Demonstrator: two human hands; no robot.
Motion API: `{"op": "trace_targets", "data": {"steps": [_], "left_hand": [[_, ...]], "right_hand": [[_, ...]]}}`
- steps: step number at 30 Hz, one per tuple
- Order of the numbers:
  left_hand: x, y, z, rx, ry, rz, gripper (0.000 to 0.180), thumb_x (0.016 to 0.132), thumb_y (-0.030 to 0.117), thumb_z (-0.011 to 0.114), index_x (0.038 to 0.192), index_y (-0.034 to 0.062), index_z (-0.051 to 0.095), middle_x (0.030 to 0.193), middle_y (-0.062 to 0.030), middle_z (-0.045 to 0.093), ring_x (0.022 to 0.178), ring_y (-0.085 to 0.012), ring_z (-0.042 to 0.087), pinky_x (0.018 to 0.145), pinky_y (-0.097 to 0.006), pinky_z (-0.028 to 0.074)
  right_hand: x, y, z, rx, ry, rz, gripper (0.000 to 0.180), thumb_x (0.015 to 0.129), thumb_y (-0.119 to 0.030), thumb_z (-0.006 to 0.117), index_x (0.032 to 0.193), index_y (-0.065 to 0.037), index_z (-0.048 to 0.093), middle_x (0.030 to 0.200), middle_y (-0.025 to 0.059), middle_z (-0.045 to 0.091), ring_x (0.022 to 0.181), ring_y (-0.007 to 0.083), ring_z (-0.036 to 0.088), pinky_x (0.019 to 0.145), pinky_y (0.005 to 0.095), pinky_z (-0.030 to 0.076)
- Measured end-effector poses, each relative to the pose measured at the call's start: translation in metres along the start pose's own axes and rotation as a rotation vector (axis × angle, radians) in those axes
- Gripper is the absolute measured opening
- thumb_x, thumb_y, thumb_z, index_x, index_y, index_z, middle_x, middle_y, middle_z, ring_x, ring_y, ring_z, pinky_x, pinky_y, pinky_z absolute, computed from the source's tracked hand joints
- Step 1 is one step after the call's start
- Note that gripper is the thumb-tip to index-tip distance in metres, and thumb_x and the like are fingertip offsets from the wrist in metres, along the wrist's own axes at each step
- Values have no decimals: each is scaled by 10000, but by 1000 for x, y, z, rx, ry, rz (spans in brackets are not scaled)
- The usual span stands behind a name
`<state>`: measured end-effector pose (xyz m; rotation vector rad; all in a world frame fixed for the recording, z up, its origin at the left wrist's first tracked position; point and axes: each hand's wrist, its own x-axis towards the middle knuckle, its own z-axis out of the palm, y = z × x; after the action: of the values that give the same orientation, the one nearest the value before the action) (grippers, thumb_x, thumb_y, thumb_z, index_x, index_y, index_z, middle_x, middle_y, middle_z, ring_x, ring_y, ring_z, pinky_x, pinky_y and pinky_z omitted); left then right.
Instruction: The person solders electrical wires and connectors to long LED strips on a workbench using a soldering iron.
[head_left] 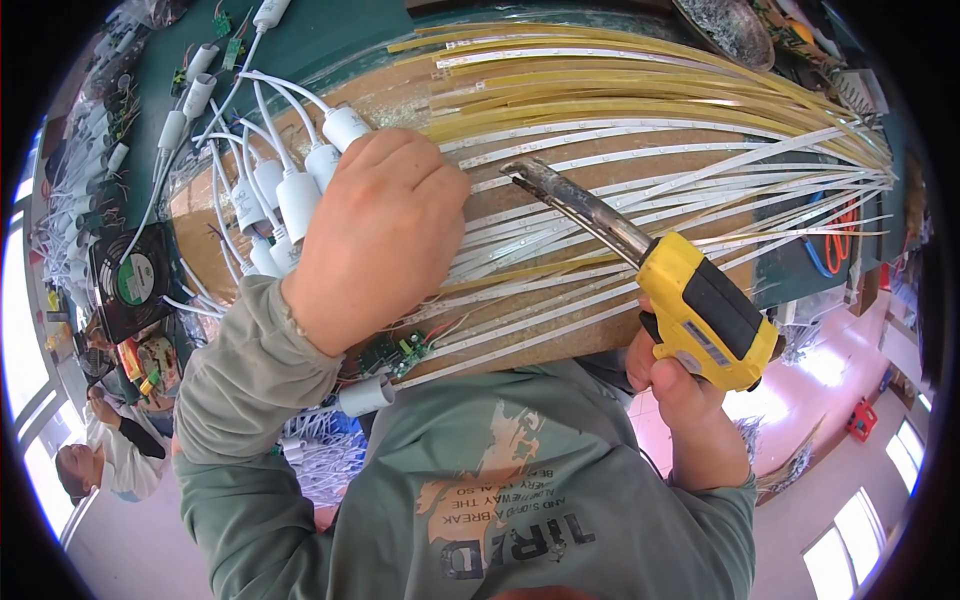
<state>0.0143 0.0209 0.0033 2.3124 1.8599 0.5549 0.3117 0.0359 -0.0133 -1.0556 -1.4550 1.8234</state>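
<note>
My right hand (678,375) is wrapped round the handle of a yellow and black soldering gun (708,312). Its metal barrel slants up and left, and the dark tip is just right of my left hand (385,225). That left hand is closed, back upward, over the left ends of the LED strips (590,158); whatever its fingers pinch is hidden beneath it. Against its left side lie several white cylindrical casings (297,203) with white cables. Below my left wrist are a small green circuit board (405,350) with thin wires and a loose white sleeve (367,396).
The strips, white and yellowish, fan across a brown board (540,345). A black fan (130,275) stands at the left. Orange-handled scissors (838,240) lie at the right, and a metal bowl (725,32) at the far right. Another person (115,455) sits at lower left.
</note>
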Motion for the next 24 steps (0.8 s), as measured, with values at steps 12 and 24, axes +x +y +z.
{"op": "trace_targets", "data": {"steps": [12, 24], "left_hand": [[-2, -1, 1, 1, -9, 8, 113, 695, 23, 662, 805, 27, 635, 869, -112, 592, 877, -308, 585, 781, -390, 479], [-3, -4, 3, -39, 21, 28, 132, 696, 24, 659, 822, 35, 621, 858, -103, 582, 881, -308, 576, 792, -391, 469]], "right_hand": [[-1, 0, -15, -45, -170, -36, 421, 865, -110, 637, 1250, 23, 529, 791, 45, 588, 674, 142, 540, 587, 275, 419], [-6, 4, -15, -57, -158, -7, 397, 867, -81, 626, 1240, 11, 529, 867, 39, 584, 734, 131, 529, 632, 273, 417]]}}
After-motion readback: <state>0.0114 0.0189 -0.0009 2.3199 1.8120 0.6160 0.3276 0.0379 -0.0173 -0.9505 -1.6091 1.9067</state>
